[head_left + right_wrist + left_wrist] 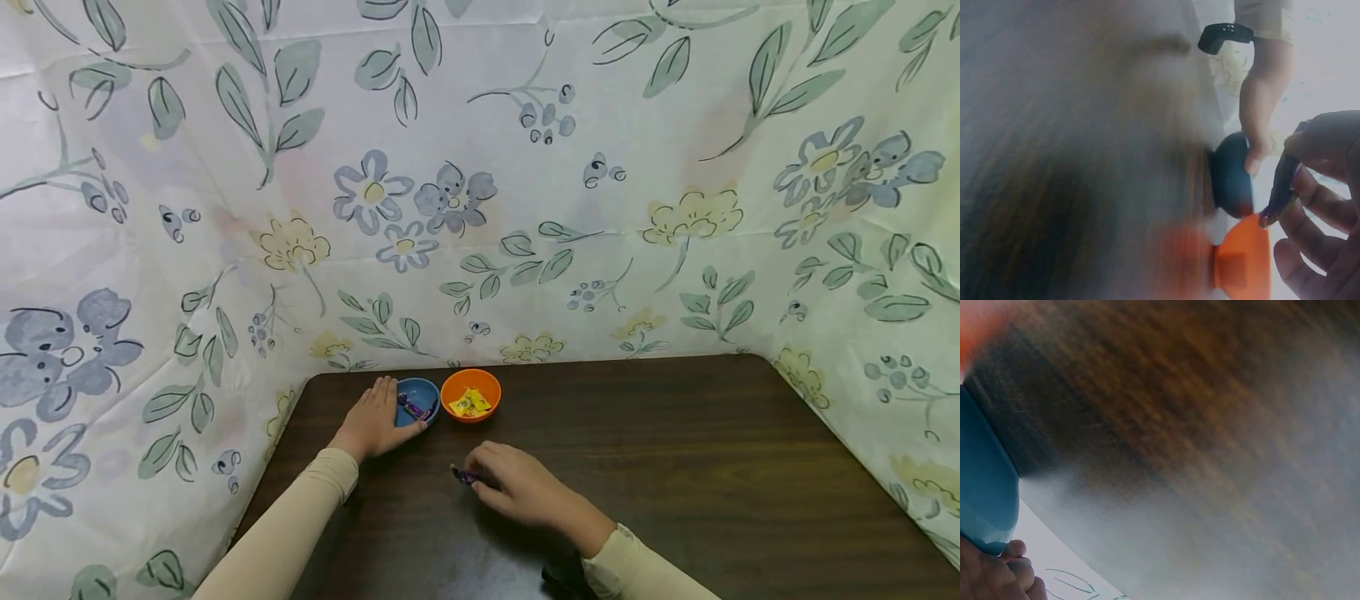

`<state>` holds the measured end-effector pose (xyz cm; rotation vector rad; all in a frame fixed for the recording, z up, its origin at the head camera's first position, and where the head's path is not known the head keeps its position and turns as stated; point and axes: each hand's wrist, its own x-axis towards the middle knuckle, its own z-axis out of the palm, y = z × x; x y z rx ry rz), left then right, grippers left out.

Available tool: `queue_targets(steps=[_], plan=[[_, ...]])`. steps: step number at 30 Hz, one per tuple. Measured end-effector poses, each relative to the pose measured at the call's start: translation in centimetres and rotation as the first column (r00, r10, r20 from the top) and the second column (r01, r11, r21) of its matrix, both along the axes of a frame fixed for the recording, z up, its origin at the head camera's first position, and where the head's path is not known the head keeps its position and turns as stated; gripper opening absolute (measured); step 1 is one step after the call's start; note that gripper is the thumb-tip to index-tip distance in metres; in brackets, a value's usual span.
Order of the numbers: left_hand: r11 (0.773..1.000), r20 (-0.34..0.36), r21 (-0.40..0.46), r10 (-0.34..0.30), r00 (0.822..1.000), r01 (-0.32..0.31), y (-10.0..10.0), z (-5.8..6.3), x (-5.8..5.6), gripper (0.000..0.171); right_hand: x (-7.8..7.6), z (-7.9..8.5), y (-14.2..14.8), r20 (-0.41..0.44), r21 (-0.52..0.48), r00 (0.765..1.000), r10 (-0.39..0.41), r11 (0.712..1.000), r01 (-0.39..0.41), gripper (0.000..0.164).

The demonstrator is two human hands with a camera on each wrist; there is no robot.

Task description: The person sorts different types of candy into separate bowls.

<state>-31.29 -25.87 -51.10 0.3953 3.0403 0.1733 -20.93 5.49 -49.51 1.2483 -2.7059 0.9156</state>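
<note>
A blue bowl (417,388) stands near the table's back left, with a purple-wrapped candy (415,407) inside. My left hand (378,421) holds this bowl from its left, thumb along the near rim and fingers along the side. In the left wrist view, fingertips (1021,569) show against the bowl's blue wall (988,481). Between the thumb and fingers of my right hand (525,490) is another purple-wrapped candy (465,476), held above the table in front of the bowls. The right wrist view shows that candy (1282,187) pinched at one end.
Right beside the blue bowl, an orange bowl (471,379) contains several yellow-wrapped candies (471,403). The dark wooden table (675,467) extends to the right. Floral cloth (525,208) hangs behind the table and along both sides. A black band (1225,34) circles the left wrist.
</note>
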Motion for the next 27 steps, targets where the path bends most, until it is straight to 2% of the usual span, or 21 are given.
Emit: queue_targets(steps=[5, 14, 27], plan=[[1.0, -0.005, 0.002, 0.005, 1.0, -0.005, -0.1, -0.2, 0.0, 0.117, -0.4, 0.1, -0.8, -0.009, -0.026, 1.0, -0.014, 1.0, 0.014, 0.018], [1.0, -0.011, 0.011, 0.003, 1.0, -0.003, -0.1, -0.1, 0.4, 0.117, -0.9, 1.1, -1.7, 0.041, -0.059, 0.999, 0.007, 0.998, -0.005, 0.019], [1.0, -0.018, 0.001, -0.004, 1.0, 0.004, -0.1, 0.0, 0.0, 0.116, -2.0, 1.4, -2.5, -0.022, -0.111, 0.998, -0.063, 0.992, 0.061, 0.022]])
